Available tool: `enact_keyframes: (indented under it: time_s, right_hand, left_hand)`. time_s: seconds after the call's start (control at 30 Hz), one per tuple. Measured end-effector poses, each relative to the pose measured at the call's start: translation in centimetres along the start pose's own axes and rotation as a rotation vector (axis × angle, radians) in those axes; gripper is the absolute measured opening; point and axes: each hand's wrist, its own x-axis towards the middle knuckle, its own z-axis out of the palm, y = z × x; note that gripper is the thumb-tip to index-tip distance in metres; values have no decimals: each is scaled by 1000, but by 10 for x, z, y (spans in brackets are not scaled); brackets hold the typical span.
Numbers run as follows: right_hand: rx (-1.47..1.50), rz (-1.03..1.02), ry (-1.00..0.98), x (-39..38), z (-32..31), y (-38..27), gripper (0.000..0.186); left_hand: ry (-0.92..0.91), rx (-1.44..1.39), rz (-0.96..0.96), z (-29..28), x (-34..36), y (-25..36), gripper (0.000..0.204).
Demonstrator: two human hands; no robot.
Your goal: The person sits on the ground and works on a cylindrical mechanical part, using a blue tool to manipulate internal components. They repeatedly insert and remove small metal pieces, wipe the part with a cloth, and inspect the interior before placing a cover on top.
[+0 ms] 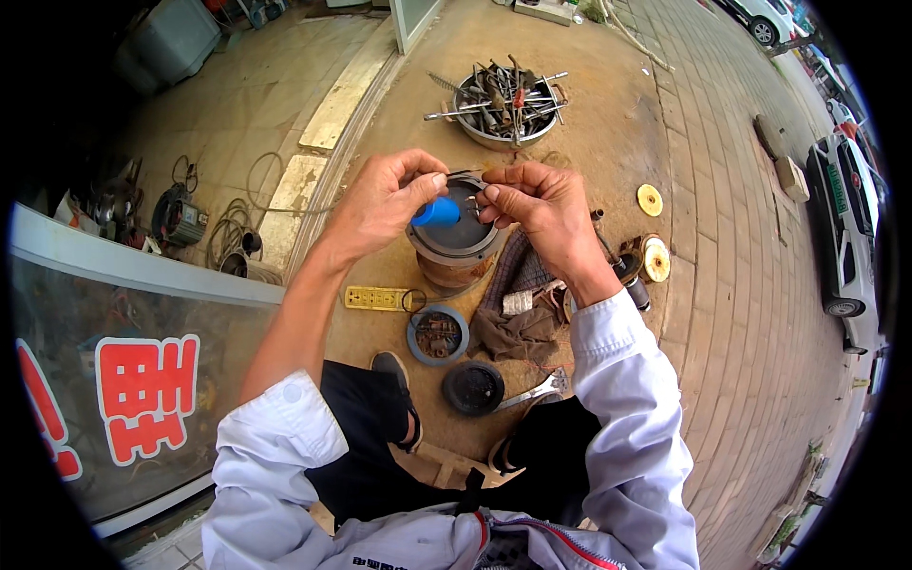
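Observation:
My left hand (399, 195) pinches a thin dark piece, too small to name, above a grey metal housing (437, 249) standing upright with a dark round top. A blue cylinder (434, 212) is directly below those fingers; whether they touch it I cannot tell. My right hand (527, 199) is closed at the other side of the housing's top, its fingertips on small wire-like bits that I cannot make out clearly. Both hands are close together, a short gap between their fingertips.
A metal basin (503, 133) heaped with tools, yellow power strip (380, 297), bowl of small parts (437, 347), black dish (472, 389), wrench (541, 388), rags (513, 337) and yellow discs (649, 199) surround the housing. Glass shopfront (228, 361) at left; parked car (850, 247) at right.

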Motion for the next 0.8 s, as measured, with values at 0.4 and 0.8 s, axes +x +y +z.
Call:
enact_keyframes:
  time_s: [0.4, 0.8]
  right_hand:
    - [-915, -271, -62, 22, 12, 39, 29]
    - [-1090, -471, -162, 32, 11, 45, 28]
  left_hand:
    - [227, -105, -71, -7, 19, -6, 26]
    - [224, -97, -57, 2, 32, -5, 25]
